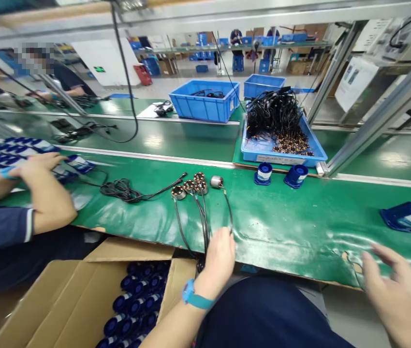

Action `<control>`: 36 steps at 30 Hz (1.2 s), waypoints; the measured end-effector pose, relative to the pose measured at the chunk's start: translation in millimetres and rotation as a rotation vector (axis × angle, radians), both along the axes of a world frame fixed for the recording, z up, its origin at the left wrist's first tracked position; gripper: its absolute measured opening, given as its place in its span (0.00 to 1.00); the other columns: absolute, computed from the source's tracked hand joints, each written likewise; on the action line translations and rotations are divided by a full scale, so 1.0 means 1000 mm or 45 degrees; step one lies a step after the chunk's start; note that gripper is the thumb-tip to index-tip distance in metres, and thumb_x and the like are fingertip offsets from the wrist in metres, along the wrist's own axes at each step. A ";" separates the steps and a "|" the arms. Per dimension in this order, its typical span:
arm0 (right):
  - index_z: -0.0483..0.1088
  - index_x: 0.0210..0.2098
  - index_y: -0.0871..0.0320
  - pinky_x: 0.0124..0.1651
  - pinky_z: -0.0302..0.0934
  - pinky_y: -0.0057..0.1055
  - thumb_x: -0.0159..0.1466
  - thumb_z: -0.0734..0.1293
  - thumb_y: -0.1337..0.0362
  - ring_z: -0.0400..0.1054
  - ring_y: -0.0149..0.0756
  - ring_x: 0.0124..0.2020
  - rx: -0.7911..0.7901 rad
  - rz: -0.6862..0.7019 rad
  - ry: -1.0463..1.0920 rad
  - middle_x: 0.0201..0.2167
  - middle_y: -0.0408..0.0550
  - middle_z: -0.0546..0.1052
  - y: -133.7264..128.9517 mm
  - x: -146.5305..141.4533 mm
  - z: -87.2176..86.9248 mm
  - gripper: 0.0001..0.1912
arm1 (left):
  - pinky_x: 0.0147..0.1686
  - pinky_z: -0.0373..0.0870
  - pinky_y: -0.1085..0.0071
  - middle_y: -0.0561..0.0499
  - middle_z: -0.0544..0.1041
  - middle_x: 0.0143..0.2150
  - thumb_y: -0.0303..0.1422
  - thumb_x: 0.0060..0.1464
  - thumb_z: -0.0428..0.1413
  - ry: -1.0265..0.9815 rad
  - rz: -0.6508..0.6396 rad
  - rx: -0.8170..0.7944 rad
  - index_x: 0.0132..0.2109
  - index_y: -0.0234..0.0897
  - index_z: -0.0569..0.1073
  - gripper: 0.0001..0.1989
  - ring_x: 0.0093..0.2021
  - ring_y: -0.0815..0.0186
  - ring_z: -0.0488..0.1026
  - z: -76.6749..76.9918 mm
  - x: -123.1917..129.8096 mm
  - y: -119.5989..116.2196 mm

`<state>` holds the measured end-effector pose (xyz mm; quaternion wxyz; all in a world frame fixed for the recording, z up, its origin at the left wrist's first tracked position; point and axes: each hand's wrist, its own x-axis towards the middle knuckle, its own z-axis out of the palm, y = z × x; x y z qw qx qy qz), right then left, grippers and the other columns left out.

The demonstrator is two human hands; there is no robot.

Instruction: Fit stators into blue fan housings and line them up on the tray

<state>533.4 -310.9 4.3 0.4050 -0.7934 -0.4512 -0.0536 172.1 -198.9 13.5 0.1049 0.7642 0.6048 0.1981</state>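
Observation:
My left hand [221, 253], with a teal band on its wrist, is closed around a black cable [230, 208] at the table's front edge. That cable leads to a silver cylindrical motor part [216, 181] lying on its side. Just left of it sit several copper-wound stators [190, 185], their black cables running down beside my left hand; whether it also grips these I cannot tell. My right hand [390, 285], slightly blurred, is open over the front edge on the right, fingers apart and holding nothing. Beyond it lies a blue housing [406, 216] with a white label.
Two blue housings [264, 173] stand before a blue tray [283, 157] heaped with black cables. A cardboard box [60, 299] of blue housings is below left. A co-worker's arm [51, 203] reaches among more housings [6, 154]. A coiled cable [122, 190] lies on the green mat.

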 end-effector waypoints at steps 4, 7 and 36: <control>0.73 0.48 0.54 0.55 0.67 0.48 0.63 0.64 0.39 0.74 0.48 0.47 -0.087 0.662 0.303 0.46 0.54 0.78 0.105 -0.074 -0.006 0.27 | 0.33 0.63 0.67 0.50 0.70 0.31 0.31 0.68 0.43 -0.346 -0.196 -0.308 0.41 0.39 0.64 0.07 0.31 0.62 0.70 0.011 0.020 -0.033; 0.74 0.48 0.57 0.51 0.68 0.44 0.63 0.63 0.39 0.74 0.48 0.46 -0.232 0.992 0.407 0.47 0.56 0.78 0.169 -0.136 -0.010 0.29 | 0.32 0.62 0.68 0.52 0.68 0.31 0.32 0.67 0.46 -0.653 -0.297 -0.430 0.42 0.39 0.63 0.04 0.30 0.66 0.67 0.023 0.039 -0.055; 0.73 0.38 0.58 0.52 0.67 0.43 0.64 0.71 0.69 0.67 0.44 0.45 -0.005 0.829 -0.001 0.45 0.54 0.75 0.203 -0.062 -0.043 0.03 | 0.68 0.55 0.40 0.29 0.44 0.75 0.26 0.55 0.60 -0.181 -0.367 0.268 0.54 0.33 0.69 0.19 0.75 0.40 0.47 0.004 0.132 0.210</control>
